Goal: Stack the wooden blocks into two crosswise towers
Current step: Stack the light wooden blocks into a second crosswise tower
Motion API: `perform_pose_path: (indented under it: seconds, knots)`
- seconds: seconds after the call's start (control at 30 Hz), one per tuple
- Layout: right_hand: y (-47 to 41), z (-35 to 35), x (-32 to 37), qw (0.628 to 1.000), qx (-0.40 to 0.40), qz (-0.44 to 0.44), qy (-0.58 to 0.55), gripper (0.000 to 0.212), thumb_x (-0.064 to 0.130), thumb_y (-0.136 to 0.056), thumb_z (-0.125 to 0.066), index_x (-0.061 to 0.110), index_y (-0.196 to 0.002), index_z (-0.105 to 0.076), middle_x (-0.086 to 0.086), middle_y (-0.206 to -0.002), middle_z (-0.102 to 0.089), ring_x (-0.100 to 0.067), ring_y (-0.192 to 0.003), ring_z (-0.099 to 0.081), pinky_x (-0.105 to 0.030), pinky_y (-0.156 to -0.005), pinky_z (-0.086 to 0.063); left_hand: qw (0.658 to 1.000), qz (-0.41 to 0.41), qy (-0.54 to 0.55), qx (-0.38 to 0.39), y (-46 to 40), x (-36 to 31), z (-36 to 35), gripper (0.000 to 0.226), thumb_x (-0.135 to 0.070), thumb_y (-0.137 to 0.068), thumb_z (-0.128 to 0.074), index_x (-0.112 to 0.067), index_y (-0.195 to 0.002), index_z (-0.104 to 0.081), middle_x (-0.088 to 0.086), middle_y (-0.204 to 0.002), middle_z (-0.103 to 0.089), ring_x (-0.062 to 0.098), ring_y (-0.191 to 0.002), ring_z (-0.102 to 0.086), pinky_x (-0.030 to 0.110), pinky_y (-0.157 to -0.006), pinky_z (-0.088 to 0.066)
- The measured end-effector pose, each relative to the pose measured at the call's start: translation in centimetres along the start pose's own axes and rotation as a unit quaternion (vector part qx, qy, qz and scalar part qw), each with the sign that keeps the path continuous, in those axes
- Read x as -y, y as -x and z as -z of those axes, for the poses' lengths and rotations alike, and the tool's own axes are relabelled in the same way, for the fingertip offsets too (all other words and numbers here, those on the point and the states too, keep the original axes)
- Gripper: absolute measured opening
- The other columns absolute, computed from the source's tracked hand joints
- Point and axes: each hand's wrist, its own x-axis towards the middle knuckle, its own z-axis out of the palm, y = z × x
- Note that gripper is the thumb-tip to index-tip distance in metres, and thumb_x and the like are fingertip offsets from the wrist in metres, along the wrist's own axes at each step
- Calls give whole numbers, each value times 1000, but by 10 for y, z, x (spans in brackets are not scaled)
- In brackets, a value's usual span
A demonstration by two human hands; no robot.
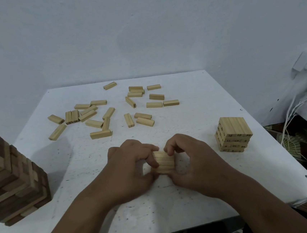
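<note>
Two hands on small stack [164,162]: left hand [133,167] and right hand [188,158] curl fingers [154,160] round its sides, squaring layers on worktop [194,103]. Blocks light, stiff, smooth; likely slip if nudged; take by long sides. Finished tower [233,134] well right of fingers, end numbers too blurred to read. Loose blocks [100,119] beyond fingers.

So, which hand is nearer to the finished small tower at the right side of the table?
Right. The right hand lies between the finished tower and the left hand. Both grip the block stack at the centre.
</note>
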Motion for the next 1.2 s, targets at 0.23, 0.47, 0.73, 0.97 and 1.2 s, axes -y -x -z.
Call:
perform_pose_path:
  seconds: [0.23,0.47,0.73,0.97,1.2]
  knots:
    - [6,11,-8,995,28,-55,72,50,45,-69,-76,43,-108,-45,23,-103,-44,1,-98,-43,-20,-75,-41,1000,-2,14,-4,0,-1,2,18,-38,-66,-74,-39,-81,-65,-38,-108,-60,-2,-112,-49,34,-92,-26]
    - [7,16,-6,998,2,-58,29,38,35,-76,-76,41,-103,-49,19,-98,-54,4,-85,-49,-12,-63,-36,993,26,115,1,0,-8,5,36,-26,-80,-76,-38,-101,-49,-28,-110,-64,-3,-111,-57,32,-91,-47]
    - [7,7,-2,998,29,-37,49,24,30,-86,-67,34,-109,-66,20,-103,-58,0,-101,-47,-20,-88,-40,998,-3,58,-14,2,-5,-1,15,-49,-74,-63,-46,-87,-70,-34,-116,-61,1,-120,-50,54,-99,-41]
    - [11,11,-7,994,46,-64,75,42,48,-86,-64,38,-126,-58,18,-114,-54,1,-105,-45,-23,-94,-41,997,-9,71,-9,8,-5,3,21,-52,-70,-64,-44,-89,-70,-30,-121,-58,5,-123,-46,55,-99,-39]
    - [13,12,-11,994,51,-41,87,53,57,-77,-69,38,-124,-58,31,-113,-51,5,-108,-39,-20,-92,-36,997,-9,69,21,10,-5,6,36,-48,-64,-72,-43,-99,-66,-30,-124,-54,2,-126,-41,51,-103,-36]
